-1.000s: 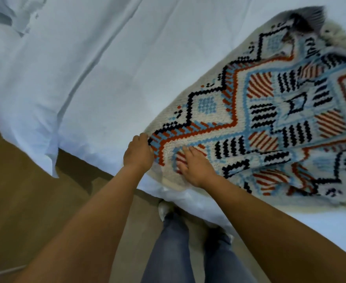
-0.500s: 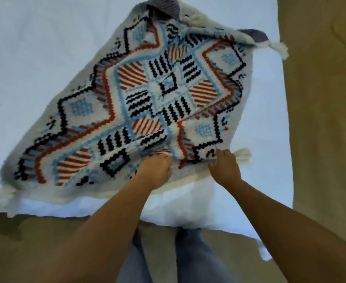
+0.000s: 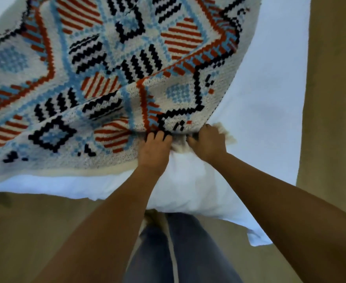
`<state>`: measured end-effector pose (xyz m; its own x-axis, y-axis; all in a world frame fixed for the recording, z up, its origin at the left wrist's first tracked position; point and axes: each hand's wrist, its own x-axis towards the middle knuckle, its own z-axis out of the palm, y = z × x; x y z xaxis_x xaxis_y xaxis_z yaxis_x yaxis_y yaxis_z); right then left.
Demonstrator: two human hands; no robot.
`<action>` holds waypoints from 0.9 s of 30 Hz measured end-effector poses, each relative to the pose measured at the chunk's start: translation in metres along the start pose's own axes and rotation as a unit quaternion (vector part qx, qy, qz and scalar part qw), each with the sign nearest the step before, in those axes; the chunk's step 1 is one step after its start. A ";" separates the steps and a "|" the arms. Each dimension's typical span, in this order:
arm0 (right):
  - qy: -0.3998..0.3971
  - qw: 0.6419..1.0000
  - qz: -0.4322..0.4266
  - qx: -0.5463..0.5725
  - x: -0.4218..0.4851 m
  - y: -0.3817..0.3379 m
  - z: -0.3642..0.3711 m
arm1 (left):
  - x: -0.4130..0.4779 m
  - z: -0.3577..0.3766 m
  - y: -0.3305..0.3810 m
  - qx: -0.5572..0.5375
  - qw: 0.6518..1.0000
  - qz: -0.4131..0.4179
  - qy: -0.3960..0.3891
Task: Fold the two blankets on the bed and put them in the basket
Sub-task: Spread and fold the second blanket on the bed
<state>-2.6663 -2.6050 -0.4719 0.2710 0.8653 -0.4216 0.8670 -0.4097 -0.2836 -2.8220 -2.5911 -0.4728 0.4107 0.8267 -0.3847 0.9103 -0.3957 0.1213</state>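
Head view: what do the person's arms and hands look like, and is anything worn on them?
The left hand and right hand are bare, with no gloves, rings or watch visible. The left forearm and right forearm are uncovered; no sleeve shows in frame. Below them are blue-grey jeans.

A cream knitted blanket [image 3: 115,78] with black, rust-red and blue geometric pattern lies spread on the white bed [image 3: 259,111], near corner lifted.

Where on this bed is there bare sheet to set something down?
Widest bare sheet lies right of the patterned blanket, out to the bed's right edge. A narrow strip runs along the near edge below its hem. It's crowded at the blanket's corner, where left hand and right hand grip it.
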 end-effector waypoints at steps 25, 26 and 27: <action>-0.077 0.983 0.164 -0.014 -0.221 0.044 0.039 | -0.179 0.037 0.056 -0.074 0.978 0.183 -0.067; -0.071 0.985 0.158 -0.009 -0.221 0.045 0.038 | -0.178 0.034 0.056 -0.070 0.979 0.180 -0.064; -0.063 0.986 0.153 0.000 -0.221 0.046 0.036 | -0.178 0.030 0.057 -0.063 0.980 0.179 -0.060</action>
<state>-2.7015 -2.8256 -0.4227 0.4655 0.6586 -0.5912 0.7531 -0.6456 -0.1263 -2.8442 -2.7728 -0.4254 0.7032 0.5874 -0.4006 0.7108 -0.5940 0.3768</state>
